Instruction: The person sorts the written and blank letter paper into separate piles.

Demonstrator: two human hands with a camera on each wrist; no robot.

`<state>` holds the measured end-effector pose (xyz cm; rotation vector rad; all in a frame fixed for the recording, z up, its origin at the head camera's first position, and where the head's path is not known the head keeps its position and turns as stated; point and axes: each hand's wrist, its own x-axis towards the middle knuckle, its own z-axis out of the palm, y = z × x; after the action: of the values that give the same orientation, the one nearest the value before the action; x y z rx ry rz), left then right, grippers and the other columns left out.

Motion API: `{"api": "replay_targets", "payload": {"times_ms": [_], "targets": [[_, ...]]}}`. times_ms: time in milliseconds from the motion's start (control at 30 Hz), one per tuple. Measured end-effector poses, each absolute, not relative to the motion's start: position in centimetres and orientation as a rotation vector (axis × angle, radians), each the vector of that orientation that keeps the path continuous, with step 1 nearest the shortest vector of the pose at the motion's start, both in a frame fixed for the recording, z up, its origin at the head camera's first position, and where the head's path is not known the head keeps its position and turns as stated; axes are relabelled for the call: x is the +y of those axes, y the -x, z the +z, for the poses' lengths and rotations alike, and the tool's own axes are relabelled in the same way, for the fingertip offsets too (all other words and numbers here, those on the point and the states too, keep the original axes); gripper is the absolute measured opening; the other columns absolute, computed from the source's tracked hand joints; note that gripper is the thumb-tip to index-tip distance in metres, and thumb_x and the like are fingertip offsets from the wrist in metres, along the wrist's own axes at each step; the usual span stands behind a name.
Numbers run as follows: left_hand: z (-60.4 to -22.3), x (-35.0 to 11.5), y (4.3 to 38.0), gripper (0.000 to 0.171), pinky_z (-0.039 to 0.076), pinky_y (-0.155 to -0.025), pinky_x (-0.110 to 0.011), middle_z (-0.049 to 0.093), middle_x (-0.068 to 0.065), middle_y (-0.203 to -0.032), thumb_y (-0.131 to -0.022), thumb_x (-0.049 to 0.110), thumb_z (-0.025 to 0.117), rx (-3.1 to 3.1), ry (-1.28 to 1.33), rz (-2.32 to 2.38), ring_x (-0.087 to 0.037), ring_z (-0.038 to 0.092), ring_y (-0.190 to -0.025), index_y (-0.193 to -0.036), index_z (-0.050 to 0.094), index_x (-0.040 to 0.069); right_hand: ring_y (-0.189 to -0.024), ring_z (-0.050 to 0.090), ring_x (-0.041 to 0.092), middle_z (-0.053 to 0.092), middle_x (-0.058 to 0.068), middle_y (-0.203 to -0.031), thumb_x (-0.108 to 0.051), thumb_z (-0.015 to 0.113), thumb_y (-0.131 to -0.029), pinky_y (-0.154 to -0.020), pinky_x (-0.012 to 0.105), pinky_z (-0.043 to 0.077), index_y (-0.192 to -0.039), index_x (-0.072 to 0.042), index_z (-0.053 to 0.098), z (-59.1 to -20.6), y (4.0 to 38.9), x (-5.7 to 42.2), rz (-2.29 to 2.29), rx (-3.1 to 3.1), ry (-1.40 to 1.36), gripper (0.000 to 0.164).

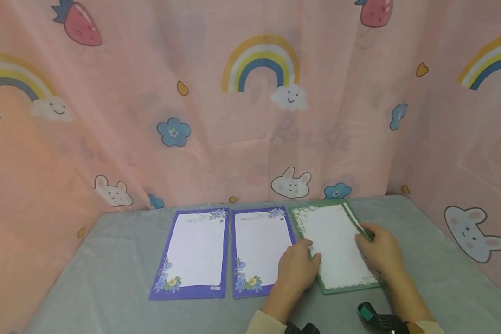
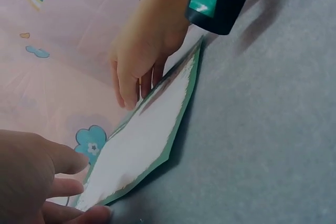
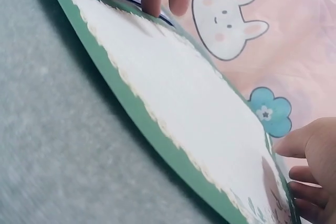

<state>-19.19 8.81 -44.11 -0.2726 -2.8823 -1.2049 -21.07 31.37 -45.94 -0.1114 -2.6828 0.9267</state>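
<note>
A green-bordered sheet (image 1: 342,246) with a white middle and a pale floral edge lies at the right of the row. My left hand (image 1: 298,264) rests its thumb and index finger on the left side of this sheet, fingers fairly straight in the right wrist view. At the opposite side my right hand (image 1: 382,248) pinches the right edge, where a doubled green border shows. Both wrist views show the sheet bowed, a shadow under its near edge. Beside my left hand lies a purple-bordered sheet (image 1: 260,250) with blue flowers, partly covered by that hand.
Another purple-bordered sheet (image 1: 198,250) lies farther left. All lie on a grey cloth-covered table (image 1: 121,269). A pink printed curtain (image 1: 242,139) rises behind and at both sides. A black device (image 1: 380,317) with a green patch sits on the right wrist.
</note>
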Motion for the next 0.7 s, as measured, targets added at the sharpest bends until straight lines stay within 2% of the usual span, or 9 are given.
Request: {"api": "replay_targets", "payload": {"times_ms": [33,200,400,700], "targets": [[-44.10,8.83,19.20,0.034,0.056,-0.090,-0.040,0.076,-0.005,-0.117,-0.094,0.029,0.069,-2.886,0.272,-1.222,-0.025,0.071,-0.109,-0.125,0.070,0.014,-0.116,0.057,0.054,0.059,0.038,-0.131,-0.017,0.061,-0.097,-0.094,0.066,0.046,-0.132,0.011,0.058,-45.95,21.07,31.43,0.926,-2.683,0.117,0.045],[-44.11,8.88,19.25,0.035,0.056,-0.093,-0.041,0.075,-0.004,-0.121,-0.094,0.031,0.069,-2.894,0.276,-1.243,-0.027,0.070,-0.114,-0.126,0.070,0.017,-0.108,0.062,0.050,0.063,0.036,-0.124,-0.022,0.059,-0.099,-0.086,0.062,0.049,-0.132,0.008,0.059,-46.00,20.99,31.71,0.918,-2.694,0.127,0.045],[-44.43,8.80,19.41,0.035,0.056,-0.094,-0.039,0.075,-0.003,-0.122,-0.094,0.031,0.069,-2.876,0.292,-1.258,-0.025,0.070,-0.116,-0.126,0.071,0.018,-0.108,0.061,0.051,0.063,0.038,-0.121,-0.026,0.058,-0.100,-0.083,0.062,0.050,-0.134,0.007,0.058,-45.80,20.95,31.85,0.935,-2.720,0.132,0.047],[-44.80,8.71,19.70,0.034,0.056,-0.095,-0.037,0.074,-0.002,-0.123,-0.094,0.030,0.069,-2.870,0.320,-1.248,-0.023,0.069,-0.116,-0.125,0.071,0.017,-0.102,0.063,0.050,0.065,0.037,-0.116,-0.022,0.061,-0.097,-0.082,0.062,0.050,-0.130,0.011,0.059,-45.27,21.09,31.56,0.855,-2.781,0.103,0.047]]}}
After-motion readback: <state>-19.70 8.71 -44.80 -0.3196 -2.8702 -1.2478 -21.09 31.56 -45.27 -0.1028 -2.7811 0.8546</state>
